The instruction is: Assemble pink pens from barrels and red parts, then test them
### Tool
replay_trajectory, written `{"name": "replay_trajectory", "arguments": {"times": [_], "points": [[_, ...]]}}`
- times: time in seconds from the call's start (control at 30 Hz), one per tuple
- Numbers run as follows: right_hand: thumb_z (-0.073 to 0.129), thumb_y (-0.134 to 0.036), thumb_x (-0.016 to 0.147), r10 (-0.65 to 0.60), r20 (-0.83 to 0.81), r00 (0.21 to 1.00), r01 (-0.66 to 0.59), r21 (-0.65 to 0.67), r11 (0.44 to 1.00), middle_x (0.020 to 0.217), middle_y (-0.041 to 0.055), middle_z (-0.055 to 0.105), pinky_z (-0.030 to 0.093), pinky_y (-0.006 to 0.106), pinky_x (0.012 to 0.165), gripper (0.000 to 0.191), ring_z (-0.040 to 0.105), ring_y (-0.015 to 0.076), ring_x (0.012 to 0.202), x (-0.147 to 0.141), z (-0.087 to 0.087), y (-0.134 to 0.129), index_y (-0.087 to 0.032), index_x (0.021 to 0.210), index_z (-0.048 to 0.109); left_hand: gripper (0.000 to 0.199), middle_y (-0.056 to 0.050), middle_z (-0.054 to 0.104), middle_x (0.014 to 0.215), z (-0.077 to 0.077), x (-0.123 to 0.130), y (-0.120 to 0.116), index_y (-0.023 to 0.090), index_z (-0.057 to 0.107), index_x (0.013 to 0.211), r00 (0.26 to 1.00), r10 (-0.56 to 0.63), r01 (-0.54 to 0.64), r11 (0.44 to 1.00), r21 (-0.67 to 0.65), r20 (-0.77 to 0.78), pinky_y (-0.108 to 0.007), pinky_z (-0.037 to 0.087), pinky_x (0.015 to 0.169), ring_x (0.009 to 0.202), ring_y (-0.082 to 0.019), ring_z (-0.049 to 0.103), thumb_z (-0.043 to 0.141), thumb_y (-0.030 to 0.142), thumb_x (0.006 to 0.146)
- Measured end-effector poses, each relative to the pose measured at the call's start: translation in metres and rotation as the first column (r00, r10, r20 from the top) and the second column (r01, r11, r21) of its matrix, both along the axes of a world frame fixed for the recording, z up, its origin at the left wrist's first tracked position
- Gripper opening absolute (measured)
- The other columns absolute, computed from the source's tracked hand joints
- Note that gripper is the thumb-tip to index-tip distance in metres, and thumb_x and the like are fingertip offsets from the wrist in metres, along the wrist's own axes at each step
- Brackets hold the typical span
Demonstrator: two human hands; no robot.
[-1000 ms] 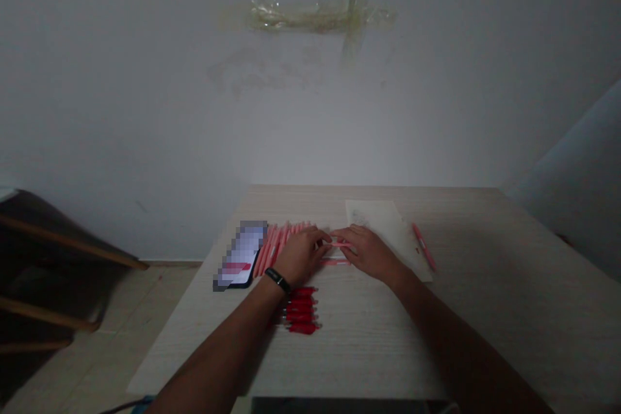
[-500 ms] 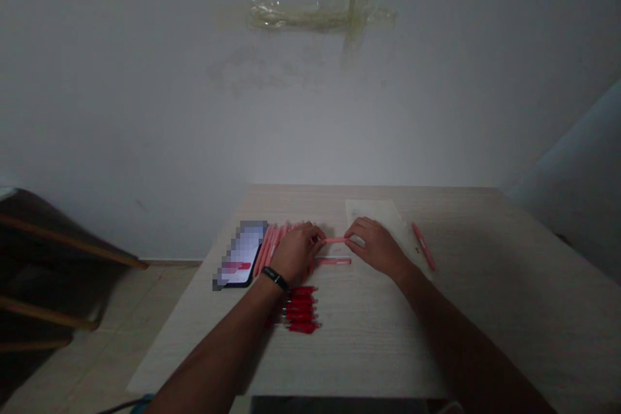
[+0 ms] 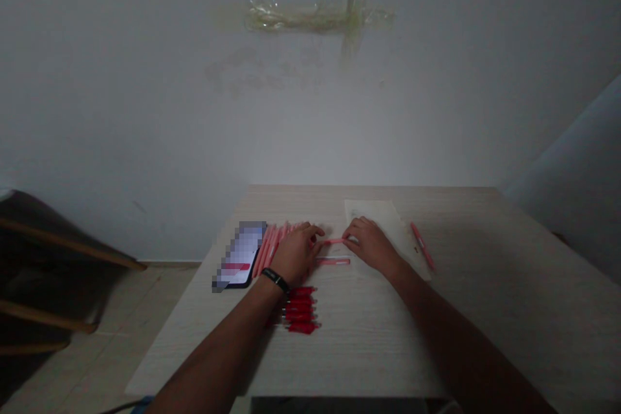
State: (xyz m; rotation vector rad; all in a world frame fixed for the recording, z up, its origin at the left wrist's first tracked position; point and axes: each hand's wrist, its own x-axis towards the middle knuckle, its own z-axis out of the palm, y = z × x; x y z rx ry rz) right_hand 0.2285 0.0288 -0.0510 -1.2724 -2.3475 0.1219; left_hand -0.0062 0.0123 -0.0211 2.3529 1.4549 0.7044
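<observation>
Pale wall [image 3: 310,123] rises beyond the far edge of our table [image 3: 369,343]. Between our hands, we have a slim pink pen [image 3: 333,241]: our right hand's [image 3: 371,244] fingers pinch one end; our left hand's [image 3: 294,253] look slightly parted, their grip unclear. We should keep both ends aligned, pressing lightly, clear of the pink row [image 3: 263,252] toward the left edge.

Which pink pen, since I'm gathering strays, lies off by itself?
The slanted pink pen just right of the paper sheet; the row of pink pens is on the sheet's other side, beside the phone.
</observation>
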Motion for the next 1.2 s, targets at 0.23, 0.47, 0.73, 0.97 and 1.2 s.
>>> {"name": "replay_trajectory", "arguments": {"times": [0.23, 0.47, 0.73, 0.97, 1.2], "points": [[0.069, -0.025, 0.090, -0.002, 0.012, 1.000, 0.003, -0.019, 1.000, 0.095, 0.0054, 0.064, 0.041, 0.035, 0.092, 0.005, 0.055, 0.0214, 0.099, -0.001, 0.000, 0.000, -0.020, 0.091, 0.071, 0.019, -0.006, 0.067, 0.098, -0.001, 0.000, 0.001, 0.020, 0.070, 0.104, 0.999, -0.023, 0.023, 1.000, 0.015, -0.025, -0.032, 0.045, 0.083, 0.090, -0.019, 0.062, 0.058, 0.029, 0.093], [0.070, -0.023, 0.089, -0.016, 0.012, 1.000, 0.016, 0.016, 1.000, 0.098, 0.0063, 0.066, 0.041, 0.037, 0.092, 0.006, 0.055, 0.0228, 0.101, 0.001, 0.007, -0.005, -0.020, 0.094, 0.070, 0.015, -0.006, 0.068, 0.100, 0.000, 0.000, -0.001, 0.020, 0.071, 0.100, 0.999, -0.037, 0.038, 0.999, 0.011, -0.031, -0.034, 0.045, 0.087, 0.096, -0.021, 0.062, 0.060, 0.026, 0.091], [0.071, -0.024, 0.088, 0.158, -0.030, 0.987, -0.160, -0.068, 0.985, 0.091, 0.0042, 0.064, 0.042, 0.035, 0.090, 0.003, 0.057, 0.0210, 0.095, 0.013, 0.013, -0.018, -0.021, 0.088, 0.070, 0.014, -0.005, 0.069, 0.098, 0.003, 0.000, -0.002, 0.021, 0.072, 0.097, 0.997, -0.070, 0.068, 0.997, -0.044, -0.034, -0.031, 0.045, 0.083, 0.091, -0.020, 0.063, 0.060, 0.024, 0.089], [0.073, -0.025, 0.086, 0.206, -0.002, 0.979, -0.204, -0.132, 0.970, 0.091, 0.0038, 0.063, 0.041, 0.032, 0.086, 0.006, 0.056, 0.0200, 0.093, 0.006, 0.018, -0.027, -0.020, 0.088, 0.072, 0.018, -0.007, 0.068, 0.098, -0.001, -0.001, 0.000, 0.019, 0.071, 0.101, 0.989, -0.129, 0.125, 0.990, -0.071, -0.067, -0.030, 0.046, 0.080, 0.088, -0.019, 0.063, 0.059, 0.025, 0.090], [0.074, -0.024, 0.085, 0.204, 0.056, 0.977, -0.194, -0.149, 0.970, 0.088, 0.0039, 0.062, 0.040, 0.032, 0.084, 0.006, 0.056, 0.0201, 0.090, 0.003, 0.020, -0.028, -0.019, 0.085, 0.070, 0.020, -0.008, 0.065, 0.100, 0.002, 0.000, -0.004, 0.020, 0.070, 0.102, 0.967, -0.249, 0.245, 0.967, -0.070, -0.054, -0.032, 0.047, 0.082, 0.092, -0.021, 0.061, 0.065, 0.032, 0.087]]}}
